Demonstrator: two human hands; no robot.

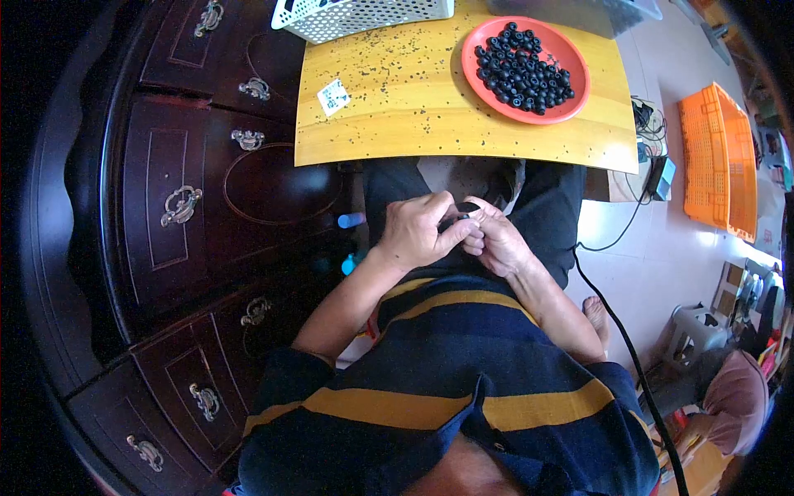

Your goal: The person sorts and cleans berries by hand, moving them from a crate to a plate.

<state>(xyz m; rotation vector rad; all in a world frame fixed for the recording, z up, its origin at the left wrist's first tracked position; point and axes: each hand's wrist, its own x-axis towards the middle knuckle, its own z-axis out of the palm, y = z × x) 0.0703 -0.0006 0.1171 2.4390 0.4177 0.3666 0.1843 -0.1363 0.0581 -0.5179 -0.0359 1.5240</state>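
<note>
Small black part (460, 217) sits pinched between both hands over the lap, below the yellow desk (413, 116). Left hand (418, 231) curls closed around it; right hand (496, 240) grips it with bent fingers. Red plate (571, 91) of black beads (525, 70) stands apart.

Ahead of the hands we note a white basket (364, 16) and paper tag (333, 97); left, dark drawers (182, 207); right, orange crate (718, 161).
</note>
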